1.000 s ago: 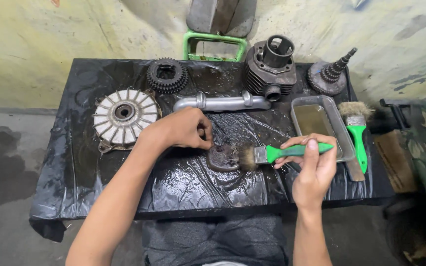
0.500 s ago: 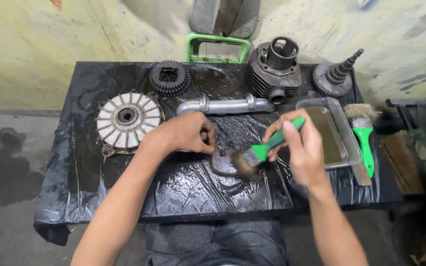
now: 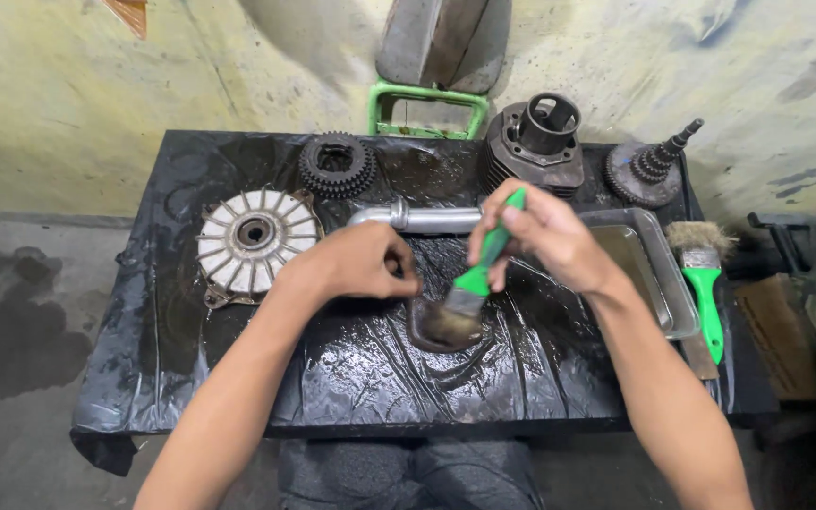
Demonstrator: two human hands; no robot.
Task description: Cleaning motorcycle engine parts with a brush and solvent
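Small dark metal part (image 3: 432, 331): lies flat on the wet black plastic sheet (image 3: 351, 378), near the middle of the table's front half, just below and between the two hands. Its exact shape is hard to make out under the grime.

Green-handled brush (image 3: 472, 283): bristles down on the dark part, handle tilted up and away toward the far right. Bristles are dirty and touch the part's top face.

Right hand (image 3: 545, 236): fingers wrapped around the upper end of the brush handle, thumb on the near side; wrist bent, forearm running in from the lower right corner.

Left hand (image 3: 361, 264): curled into a loose fist at the part's left edge, fingertips tucked toward it. Whether they actually pinch the part cannot be told, since the knuckles hide the contact. Forearm comes in from the lower left.

Surroundings, outward:
- Grey metal pipe (image 3: 417, 219), lying crosswise just behind both hands.
- Pale finned round cover (image 3: 255, 241), left of the left hand.
- Black gear cluster (image 3: 335, 163), behind the cover.
- Finned engine cylinder (image 3: 535, 142), upright at the far edge.
- Stepped gear shaft (image 3: 652, 168), far right corner.
- Shallow metal tray (image 3: 658, 279), right of the right hand.
- Second green brush (image 3: 705, 283), lying beside the tray.
- Green metal frame (image 3: 427, 109), behind the table against the wall.
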